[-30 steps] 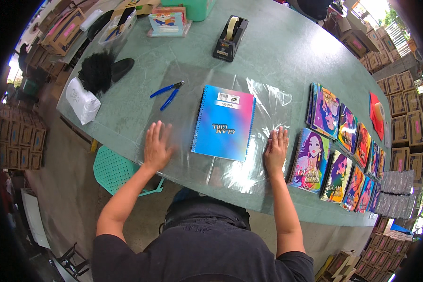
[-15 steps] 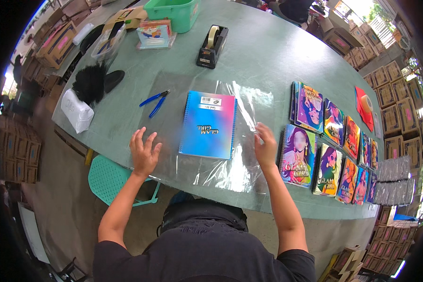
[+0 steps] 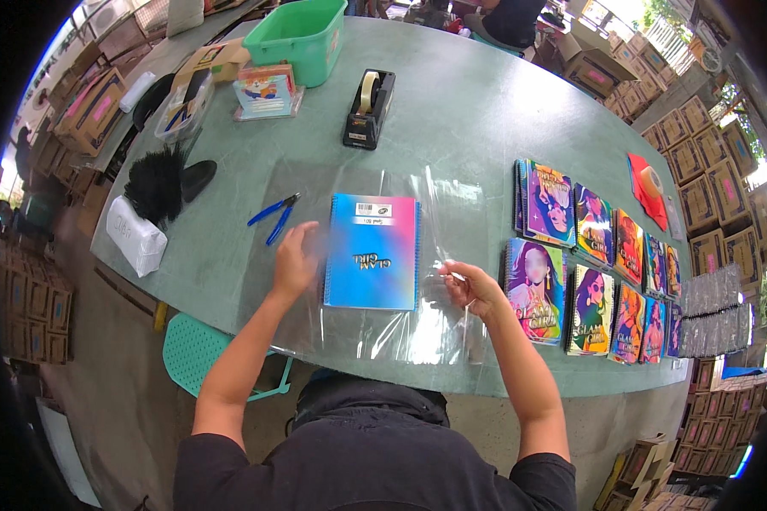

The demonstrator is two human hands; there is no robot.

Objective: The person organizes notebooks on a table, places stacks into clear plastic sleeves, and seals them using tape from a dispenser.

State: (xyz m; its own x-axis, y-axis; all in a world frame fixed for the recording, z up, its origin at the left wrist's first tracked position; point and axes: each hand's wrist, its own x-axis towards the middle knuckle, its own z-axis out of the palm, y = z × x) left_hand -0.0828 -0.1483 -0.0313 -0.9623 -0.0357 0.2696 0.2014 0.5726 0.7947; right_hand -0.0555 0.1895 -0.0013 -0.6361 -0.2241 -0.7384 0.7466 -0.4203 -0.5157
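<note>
A spiral notebook point(image 3: 371, 255) with a blue-and-pink cover lies face up on a clear plastic sheet point(image 3: 315, 332) spread over the table. Just beyond the notebook's left edge is my left hand point(image 3: 295, 264), its fingers loosely extended, slightly blurred and holding nothing. On the other side, my right hand point(image 3: 475, 289) pinches the sheet between thumb and fingers, lifting its right part toward the notebook. Blue-handled pliers point(image 3: 274, 219) rest on the table left of the notebook. A black tape dispenser point(image 3: 369, 111) stands beyond the sheet.
Several colourful spiral notebooks point(image 3: 534, 289) lie in two rows at the right. Far left hold a green bin point(image 3: 294, 43), a plastic tub point(image 3: 184, 111), a black duster point(image 3: 155, 183) and a white pouch point(image 3: 135, 238). A tape roll point(image 3: 650, 180) rests on red material.
My left hand has moved right, close to the notebook's edge. My right hand has shifted left and draws the plastic sheet's right part inward. The whole view has tilted slightly.
</note>
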